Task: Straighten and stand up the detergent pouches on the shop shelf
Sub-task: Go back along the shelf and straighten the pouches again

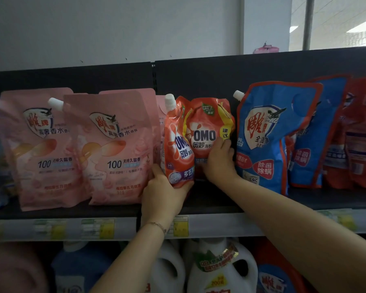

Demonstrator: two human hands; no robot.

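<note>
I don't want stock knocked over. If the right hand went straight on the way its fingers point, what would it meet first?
The right hand holds the rear OMO pouch, so it would push that first; the dark back panel probably lies behind, though depth is unclear.

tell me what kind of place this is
Most likely a shop's laundry aisle: spouted detergent pouches sit facing out on a dark shelf, price labels line its front edge, and large detergent jugs fill the level below.

Dark shelf (220,205), pink pouches (114,149), red OMO pouches (205,127), blue pouches (262,140) upright
</note>
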